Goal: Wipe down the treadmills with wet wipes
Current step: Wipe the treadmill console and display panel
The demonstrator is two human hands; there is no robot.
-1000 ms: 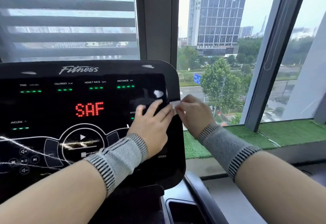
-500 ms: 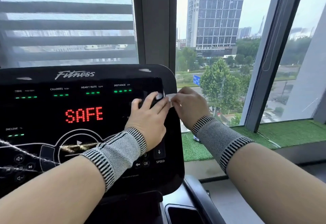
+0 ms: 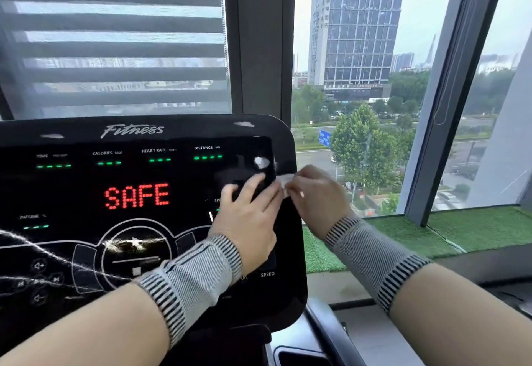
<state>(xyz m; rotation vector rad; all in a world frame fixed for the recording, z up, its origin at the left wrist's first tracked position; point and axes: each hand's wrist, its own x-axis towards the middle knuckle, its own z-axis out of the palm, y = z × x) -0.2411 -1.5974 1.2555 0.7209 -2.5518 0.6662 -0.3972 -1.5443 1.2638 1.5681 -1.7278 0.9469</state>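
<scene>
Head view, left to right. A slatted window blind (image 3: 115, 37) fills the upper left. Below it stands the black glossy treadmill console (image 3: 86, 250), marked "Fitness" at the top, with green readout dashes under TIME, CALORIES, HEART RATE and DISTANCE, and the red word "SAFE" (image 3: 137, 195) at centre. White streaks of glare cross its lower left, over the round play control (image 3: 135, 243). The left hand (image 3: 247, 216) lies flat on the right part of the console face, fingers straight and slightly spread, pointing up and right; a striped grey wrist sleeve (image 3: 193, 279) covers its wrist. Just beyond its fingertips, at the console's right edge, is a small white wet wipe (image 3: 286, 182). The right hand (image 3: 316, 195), fingers curled, pinches this wipe against the edge; how much of the wipe lies behind the fingers cannot be told. A matching sleeve (image 3: 374, 256) covers the right wrist. Farther right, a sill of green artificial turf (image 3: 475, 227) runs beneath the window, through which trees (image 3: 362, 146) and a tall glass building (image 3: 359, 34) appear.
</scene>
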